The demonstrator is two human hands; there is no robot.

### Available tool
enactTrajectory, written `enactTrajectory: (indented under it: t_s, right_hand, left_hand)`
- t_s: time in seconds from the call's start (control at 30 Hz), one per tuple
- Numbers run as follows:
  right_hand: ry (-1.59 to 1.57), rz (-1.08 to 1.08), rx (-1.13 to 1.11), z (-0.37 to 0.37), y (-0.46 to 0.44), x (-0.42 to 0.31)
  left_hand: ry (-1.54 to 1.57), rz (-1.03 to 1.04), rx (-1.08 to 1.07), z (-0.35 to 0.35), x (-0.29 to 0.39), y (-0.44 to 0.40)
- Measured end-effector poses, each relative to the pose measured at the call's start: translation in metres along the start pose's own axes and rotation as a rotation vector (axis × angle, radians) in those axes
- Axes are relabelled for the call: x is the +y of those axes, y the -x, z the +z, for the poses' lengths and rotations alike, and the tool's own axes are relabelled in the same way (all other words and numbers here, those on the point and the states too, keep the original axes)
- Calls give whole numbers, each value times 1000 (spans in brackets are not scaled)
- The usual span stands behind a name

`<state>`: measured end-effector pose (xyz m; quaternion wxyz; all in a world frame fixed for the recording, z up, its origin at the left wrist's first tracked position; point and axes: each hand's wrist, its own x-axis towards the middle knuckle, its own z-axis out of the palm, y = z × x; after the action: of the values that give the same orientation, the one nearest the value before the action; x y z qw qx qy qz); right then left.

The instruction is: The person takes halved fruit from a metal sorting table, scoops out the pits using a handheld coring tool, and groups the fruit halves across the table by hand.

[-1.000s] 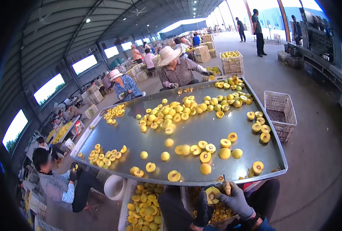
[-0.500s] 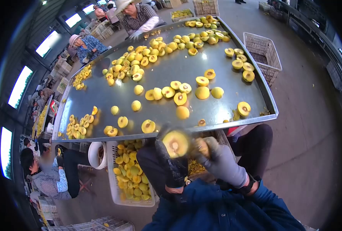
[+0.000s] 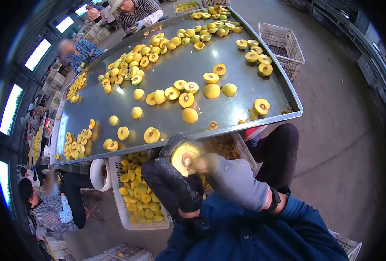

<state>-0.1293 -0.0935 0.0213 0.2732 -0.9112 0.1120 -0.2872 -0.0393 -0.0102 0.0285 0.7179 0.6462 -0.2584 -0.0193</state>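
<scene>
My left hand (image 3: 175, 169), in a black glove, is wrapped round a halved yellow fruit (image 3: 185, 158) with its cut face up. From the right, my right hand (image 3: 236, 180), in a grey glove, is closed at the cut face; its fingertips are blurred and what they grip cannot be made out. Both hands are just off the near edge of a metal table (image 3: 240, 114). Whole-looking and halved fruits lie on it, among them a half (image 3: 151, 135) near the edge and a rounded one (image 3: 190, 115).
A crate of fruit (image 3: 114, 191) and a white bucket (image 3: 100, 175) stand below the table's near side. Beyond its right side is a plastic crate (image 3: 284, 41). Co-workers sit at the left (image 3: 54, 213) and across the table (image 3: 136, 13).
The view has tilted down and shifted. Compared with the earlier frames, my right hand has come up against the cut face of the fruit half, which my left hand still holds.
</scene>
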Motion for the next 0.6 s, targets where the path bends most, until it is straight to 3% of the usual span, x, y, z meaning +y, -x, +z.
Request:
enactTrajectory:
  t_s: [0.17,0.3,0.47,0.5,0.6]
  right_hand:
    - [-37,19,-42,6,3,1]
    - [-32,66,-142,4,2,-4]
    - [-175,100,-159,0,1,-2]
    - [-184,95,-158,0,1,-1]
    - [-217,120,-206,3,3,4]
  left_hand:
    - [23,-109,-42,-9,1,-2]
    - [24,-36,97,5,6,-5]
    - [109,6,125,9,7,-4]
    - [249,-129,138,8,8,-4]
    - [106,-95,127,9,7,-4]
